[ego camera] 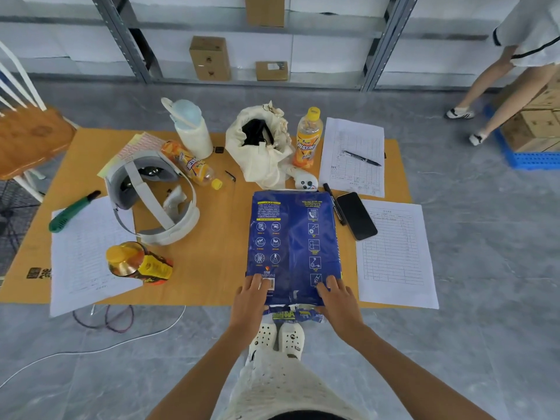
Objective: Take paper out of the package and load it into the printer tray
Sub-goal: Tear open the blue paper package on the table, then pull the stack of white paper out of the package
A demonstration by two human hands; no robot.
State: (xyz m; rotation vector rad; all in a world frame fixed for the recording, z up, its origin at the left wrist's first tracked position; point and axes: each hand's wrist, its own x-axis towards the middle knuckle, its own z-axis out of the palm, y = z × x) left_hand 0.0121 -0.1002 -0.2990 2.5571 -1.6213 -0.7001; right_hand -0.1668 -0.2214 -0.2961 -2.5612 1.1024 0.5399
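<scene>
A: Package [293, 244], blue, lies flat on the bench [212, 256], its torn end hanging over the near edge. Your left hand [250, 294] and right hand [338, 298] press on it, fingers [256, 281] spread, clasping nothing.

B: Risks?

A: Pull hard and the ream may slide off, spilling sheets on the floor. The phone [357, 216] lies just beside it. No printer tray in view.

headset [151, 198] left | phone [356, 215] beside marker [335, 207] | pen [362, 158] on form [353, 174] | possibly a cutter [72, 211]
</scene>
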